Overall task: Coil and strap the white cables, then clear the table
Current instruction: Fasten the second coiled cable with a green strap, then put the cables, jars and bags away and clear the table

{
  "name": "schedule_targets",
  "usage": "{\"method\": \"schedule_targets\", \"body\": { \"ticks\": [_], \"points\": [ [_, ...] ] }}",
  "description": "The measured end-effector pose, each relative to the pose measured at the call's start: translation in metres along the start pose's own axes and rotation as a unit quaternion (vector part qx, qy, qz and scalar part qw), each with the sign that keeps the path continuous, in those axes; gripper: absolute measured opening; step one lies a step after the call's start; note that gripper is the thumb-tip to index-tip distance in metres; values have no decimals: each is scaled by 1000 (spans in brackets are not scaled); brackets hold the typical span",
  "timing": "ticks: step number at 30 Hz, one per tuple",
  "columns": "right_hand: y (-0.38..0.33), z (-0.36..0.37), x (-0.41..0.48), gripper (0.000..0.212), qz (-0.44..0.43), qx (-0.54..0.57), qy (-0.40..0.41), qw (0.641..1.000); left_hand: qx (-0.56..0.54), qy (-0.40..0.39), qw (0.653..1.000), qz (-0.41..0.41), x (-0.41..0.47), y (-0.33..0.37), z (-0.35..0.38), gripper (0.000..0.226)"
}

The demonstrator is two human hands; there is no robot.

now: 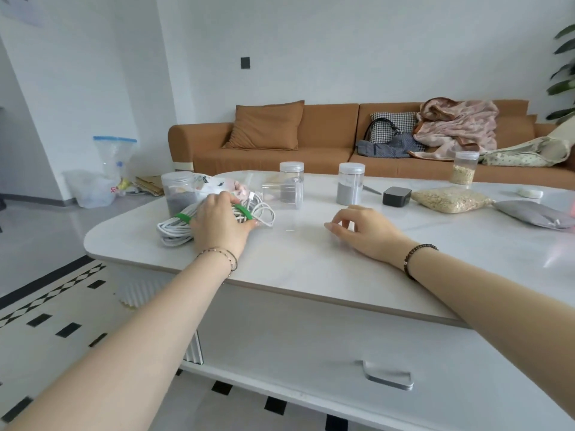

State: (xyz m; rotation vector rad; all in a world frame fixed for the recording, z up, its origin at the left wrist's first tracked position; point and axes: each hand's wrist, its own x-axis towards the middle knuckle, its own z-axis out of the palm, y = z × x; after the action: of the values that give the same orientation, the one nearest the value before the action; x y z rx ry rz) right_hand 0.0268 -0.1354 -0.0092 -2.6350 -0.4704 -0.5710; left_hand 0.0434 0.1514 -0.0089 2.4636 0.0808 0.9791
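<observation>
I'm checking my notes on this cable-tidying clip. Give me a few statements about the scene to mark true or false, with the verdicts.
1. The left hand grips the coiled white cables. True.
2. The straps around the cables are red. False: the straps are green.
3. The right hand holds the black box. False: it rests on the table with loosely curled fingers and holds nothing. The black box sits farther back.
4. A bag of oats lies on the table just right of the black box. True.
</observation>
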Motion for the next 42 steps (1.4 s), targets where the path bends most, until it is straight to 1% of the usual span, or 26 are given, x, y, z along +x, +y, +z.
{"method": "schedule_targets", "body": {
  "ticks": [2, 3, 5, 7, 9, 10, 14, 16, 17, 18, 20, 21, 23, 25, 27, 29, 31, 34, 35, 38, 40, 42],
  "points": [
    [3, 2, 0, 35, 9, 1, 7, 1000, 90, 16, 995, 39, -4, 7, -2, 50],
    [3, 2, 0, 33, 12, 0, 14, 1000, 104, 29, 992, 66, -6, 12, -4, 50],
    [4, 0, -2, 29, 19, -6, 25, 999, 77, 58, 984, 147, -10, 22, -4, 48],
    [6, -4, -7, 24, 33, -7, 34, 999, 0, 56, 964, 261, -16, 35, -4, 46],
    [12, -10, -12, 20, 50, -2, 46, 998, -66, 18, 930, 362, -25, 54, -1, 40],
    [17, -15, -16, 19, 58, 1, 48, 997, -85, -17, 917, 389, -32, 66, 1, 38],
    [33, -36, -39, 16, 61, -37, 32, 997, -91, -181, 882, 426, -51, 109, 22, 29],
    [42, -53, -56, 17, 64, -62, 29, 996, -93, -228, 868, 432, -56, 129, 33, 28],
    [42, -56, -60, 17, 64, -70, 24, 995, -91, -245, 867, 423, -57, 131, 35, 29],
    [54, -72, -72, 17, 73, -88, 15, 993, -104, -256, 865, 418, -62, 149, 43, 30],
    [67, -91, -86, 15, 75, -110, -21, 991, -131, -278, 878, 367, -68, 169, 55, 35],
    [71, -98, -91, 14, 73, -125, -43, 989, -149, -297, 885, 326, -71, 177, 60, 38],
    [88, -127, -104, 18, 77, -191, -69, 976, -190, -329, 887, 261, -80, 209, 77, 43],
    [98, -155, -111, 23, 70, -268, -56, 959, -209, -344, 886, 230, -88, 238, 93, 46],
    [108, -182, -111, 25, 77, -307, -27, 948, -209, -353, 884, 225, -98, 266, 106, 47],
    [122, -205, -106, 27, 112, -320, 0, 941, -200, -361, 883, 226, -104, 288, 114, 44],
    [139, -226, -100, 34, 162, -331, 10, 930, -196, -368, 877, 240, -105, 306, 120, 40],
    [160, -242, -92, 44, 225, -327, 8, 918, -223, -384, 857, 262, -103, 316, 126, 30],
    [170, -248, -92, 45, 243, -319, 13, 916, -242, -388, 852, 255, -100, 322, 129, 32],
    [190, -255, -92, 51, 274, -329, 24, 903, -321, -379, 848, 182, -93, 328, 139, 42],
    [200, -259, -93, 51, 293, -347, 32, 891, -338, -365, 850, 175, -90, 331, 143, 44],
    [209, -262, -94, 51, 325, -346, 34, 880, -324, -352, 857, 192, -90, 333, 145, 43]
  ]
}}
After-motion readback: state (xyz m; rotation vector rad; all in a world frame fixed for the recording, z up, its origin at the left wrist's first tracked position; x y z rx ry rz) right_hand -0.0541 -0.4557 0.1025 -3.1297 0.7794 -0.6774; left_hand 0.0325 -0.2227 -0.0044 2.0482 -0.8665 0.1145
